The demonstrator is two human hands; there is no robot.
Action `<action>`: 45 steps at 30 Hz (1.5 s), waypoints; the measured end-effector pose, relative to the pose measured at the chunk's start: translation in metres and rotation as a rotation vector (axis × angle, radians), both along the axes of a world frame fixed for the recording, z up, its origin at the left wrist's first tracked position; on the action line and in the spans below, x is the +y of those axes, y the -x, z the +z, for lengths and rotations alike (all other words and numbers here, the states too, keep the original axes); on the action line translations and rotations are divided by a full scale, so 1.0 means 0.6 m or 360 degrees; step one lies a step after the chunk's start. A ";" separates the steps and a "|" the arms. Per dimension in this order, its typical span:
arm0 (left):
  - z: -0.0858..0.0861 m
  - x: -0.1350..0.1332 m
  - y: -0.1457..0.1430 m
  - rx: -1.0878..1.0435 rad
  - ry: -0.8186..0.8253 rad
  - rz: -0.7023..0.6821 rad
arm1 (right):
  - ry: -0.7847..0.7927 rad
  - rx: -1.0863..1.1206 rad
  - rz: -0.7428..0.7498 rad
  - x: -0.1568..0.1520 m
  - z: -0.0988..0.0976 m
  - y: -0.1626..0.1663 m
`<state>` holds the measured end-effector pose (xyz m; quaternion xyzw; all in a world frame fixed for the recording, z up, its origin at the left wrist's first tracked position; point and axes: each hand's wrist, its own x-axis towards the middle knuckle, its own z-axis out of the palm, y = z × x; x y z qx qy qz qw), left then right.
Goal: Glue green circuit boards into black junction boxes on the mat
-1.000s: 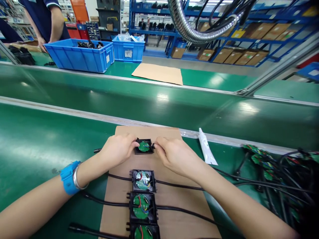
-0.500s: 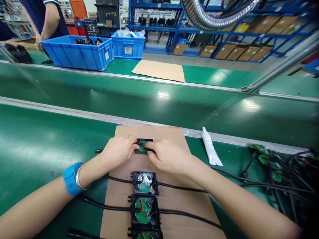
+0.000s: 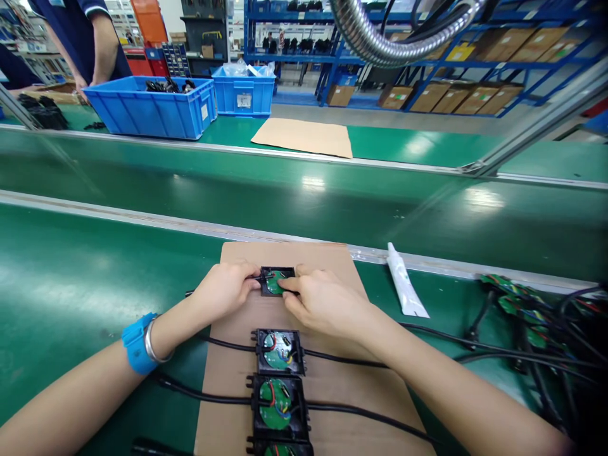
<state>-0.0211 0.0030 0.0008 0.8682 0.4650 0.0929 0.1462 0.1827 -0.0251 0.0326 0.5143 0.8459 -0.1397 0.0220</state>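
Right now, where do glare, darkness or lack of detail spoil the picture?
Head view: bright glare spots on the green strip beyond the cardboard, softer sheen on the bench at left; head view: the cable pile sinks into darkness at far right; head view: between left hand and right hand, the top housing shows, but its fine wiring is too small to make out.

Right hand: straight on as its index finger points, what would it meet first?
Probably the green circuit board in the farthest black housing; the right hand may be touching it, though depth is unclear.
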 end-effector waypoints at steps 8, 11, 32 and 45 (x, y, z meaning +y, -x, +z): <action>0.007 -0.029 0.004 0.0032 -0.0083 -0.0103 | 0.0070 0.0031 -0.0013 -0.039 0.000 -0.002; 0.008 -0.052 0.004 0.0129 -0.0125 -0.0160 | 0.0045 0.0037 -0.0017 -0.049 -0.004 -0.001; 0.008 -0.085 -0.004 0.0590 -0.0582 -0.0316 | -0.0034 0.0100 -0.0073 -0.069 -0.005 0.006; 0.019 -0.094 -0.014 0.0346 -0.0415 -0.0309 | 0.0341 0.0475 0.0031 -0.052 0.007 -0.039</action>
